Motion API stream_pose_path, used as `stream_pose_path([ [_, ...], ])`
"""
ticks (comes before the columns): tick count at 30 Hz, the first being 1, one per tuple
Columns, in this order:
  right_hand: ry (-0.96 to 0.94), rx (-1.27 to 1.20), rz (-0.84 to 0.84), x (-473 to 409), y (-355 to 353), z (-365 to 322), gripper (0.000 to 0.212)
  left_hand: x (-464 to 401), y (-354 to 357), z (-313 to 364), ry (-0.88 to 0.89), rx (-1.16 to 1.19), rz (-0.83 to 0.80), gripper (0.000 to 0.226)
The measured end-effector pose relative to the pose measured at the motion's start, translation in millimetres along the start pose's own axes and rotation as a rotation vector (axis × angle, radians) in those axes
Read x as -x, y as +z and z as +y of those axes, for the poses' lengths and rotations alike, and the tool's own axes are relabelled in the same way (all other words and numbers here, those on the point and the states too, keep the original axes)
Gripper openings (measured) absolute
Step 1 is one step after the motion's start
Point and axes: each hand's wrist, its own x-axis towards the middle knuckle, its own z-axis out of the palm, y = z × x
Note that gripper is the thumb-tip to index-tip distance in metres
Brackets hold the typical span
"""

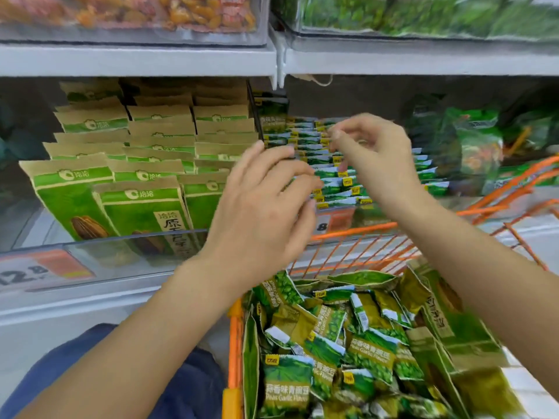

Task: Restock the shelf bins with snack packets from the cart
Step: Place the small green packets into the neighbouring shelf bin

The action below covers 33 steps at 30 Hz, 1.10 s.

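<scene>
Dozens of small green snack packets (326, 355), printed with peas and "Peas Garlic Flavor", lie heaped in the orange wire cart (234, 352) at lower right, with a few larger green-and-tan bags (453, 322) along its right side. Above the cart, the shelf bin (348, 220) holds the same packets standing in tight rows (329, 179), white top edges and yellow logos showing. Left of that bin stand rows of taller kraft-and-green seed bags (142, 204) behind a clear front lip. Both hands hover over the rowed packets, well above the heap. Left hand (263, 204) is spread, fingers straight, fingertips at the rows' left edge. Right hand (372, 152) has fingers loosely curled, thumb and forefinger drawn together; whether they pinch anything cannot be told.
</scene>
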Motion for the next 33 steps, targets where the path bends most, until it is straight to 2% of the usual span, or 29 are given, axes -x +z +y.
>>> stream_pose_path([
  [3,-0.093,0.12,-0.015,62.1,-16.5,-1.0,0.018,19.2,5.9,21.2,0.148,0.083,-0.263,0.024],
  [5,-0.068,0.283,-0.135,91.8,-18.7,12.7,0.023,30.6,10.4,25.1,0.185,0.067,-0.433,0.029],
  [6,-0.035,0.409,-0.253,103.3,-17.5,20.4,0.023,32.5,10.6,22.4,0.18,0.078,-0.47,0.03],
  [9,-0.018,0.776,-0.626,127.9,-4.7,36.5,0.026,29.8,1.1,7.7,0.124,0.18,-0.441,0.031],
  [11,0.011,0.768,-0.742,134.5,9.6,41.2,0.04,24.9,-9.9,-2.6,0.061,0.209,-0.343,0.029],
  [13,0.024,0.74,-0.778,135.2,26.0,44.1,0.041,22.8,-18.8,-7.4,-0.032,0.244,-0.275,0.028],
  [16,-0.006,0.736,-0.741,130.6,42.5,40.3,0.021,24.7,-22.3,-9.7,-0.064,0.222,-0.265,0.029],
  [18,-0.018,0.723,-0.686,124.6,38.1,34.1,0.017,24.4,-20.8,-11.2,-0.089,0.242,-0.259,0.027],
  [21,0.056,0.559,-0.628,115.0,14.3,22.1,0.012,21.0,-19.7,-9.0,-0.24,0.452,-0.318,0.019],
  [23,0.208,0.253,-0.592,113.3,-3.3,9.8,0.011,18.1,-22.2,-3.7,-0.413,0.69,-0.446,0.018],
  [25,0.327,-0.066,-0.519,112.5,-17.1,-3.6,0.013,15.1,-23.5,-0.5,-0.559,0.87,-0.533,0.039],
  [27,0.397,-0.294,-0.393,112.0,-25.7,-14.2,0.01,11.5,-26.6,2.4,-0.653,0.934,-0.555,0.053],
  [31,0.477,-0.555,-0.209,110.8,-25.9,-25.8,0.012,5.3,-32.0,11.4,-0.838,1.262,-0.591,0.028],
  [33,0.484,-0.568,-0.184,110.8,-23.1,-27.7,0.013,3.8,-29.6,11.6,-0.886,1.286,-0.553,0.013],
])
